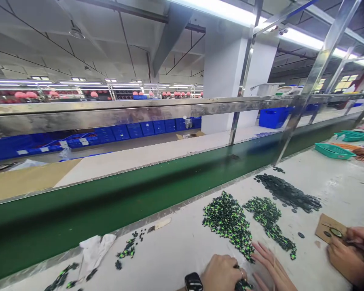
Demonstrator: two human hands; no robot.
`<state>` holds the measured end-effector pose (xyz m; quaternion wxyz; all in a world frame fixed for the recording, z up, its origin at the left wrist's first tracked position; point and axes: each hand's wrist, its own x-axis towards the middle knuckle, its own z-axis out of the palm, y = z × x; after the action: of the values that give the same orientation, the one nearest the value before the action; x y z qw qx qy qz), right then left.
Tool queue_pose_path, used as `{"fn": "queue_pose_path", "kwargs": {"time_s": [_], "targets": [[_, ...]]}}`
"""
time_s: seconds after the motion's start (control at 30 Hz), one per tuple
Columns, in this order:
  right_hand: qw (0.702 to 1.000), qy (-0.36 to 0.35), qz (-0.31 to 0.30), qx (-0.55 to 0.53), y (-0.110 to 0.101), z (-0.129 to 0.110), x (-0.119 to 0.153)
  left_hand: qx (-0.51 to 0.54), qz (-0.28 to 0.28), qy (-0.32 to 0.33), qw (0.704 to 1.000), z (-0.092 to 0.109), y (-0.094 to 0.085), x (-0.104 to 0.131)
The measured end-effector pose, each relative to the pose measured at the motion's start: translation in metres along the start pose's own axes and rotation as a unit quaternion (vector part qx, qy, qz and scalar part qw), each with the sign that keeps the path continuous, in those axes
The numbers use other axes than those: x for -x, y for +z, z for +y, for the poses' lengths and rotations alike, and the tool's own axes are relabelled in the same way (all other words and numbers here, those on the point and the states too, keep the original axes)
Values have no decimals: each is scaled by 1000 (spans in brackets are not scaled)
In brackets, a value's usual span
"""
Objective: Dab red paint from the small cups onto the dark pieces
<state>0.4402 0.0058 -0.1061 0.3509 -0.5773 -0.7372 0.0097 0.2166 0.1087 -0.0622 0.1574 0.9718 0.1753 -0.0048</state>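
Green-black parts pile [227,220]: just ahead of your left hand [223,273], fingers curled on parts; right hand [271,268] spread flat alongside.

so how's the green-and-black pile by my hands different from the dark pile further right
The green-and-black pile is speckled with bright green, while the dark pile is plain dark grey. The green-and-black pile is heaped thick and reaches the left hand and right hand; the dark pile lies flatter, spread out, and no hand touches it. Both are loose small parts on the white table beside the green belt.
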Motion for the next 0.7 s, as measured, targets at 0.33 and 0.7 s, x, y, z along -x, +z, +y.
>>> {"fn": "queue_pose_path", "kwargs": {"time_s": [0.33, 0.7], "targets": [[963, -151, -224, 18, 4, -5, -109, -48, 32, 35, 998, -18, 60, -17], [973, -146, -179, 2, 1, 38, -134, -20, 80, 34, 996, -9, 73, -43]]}}
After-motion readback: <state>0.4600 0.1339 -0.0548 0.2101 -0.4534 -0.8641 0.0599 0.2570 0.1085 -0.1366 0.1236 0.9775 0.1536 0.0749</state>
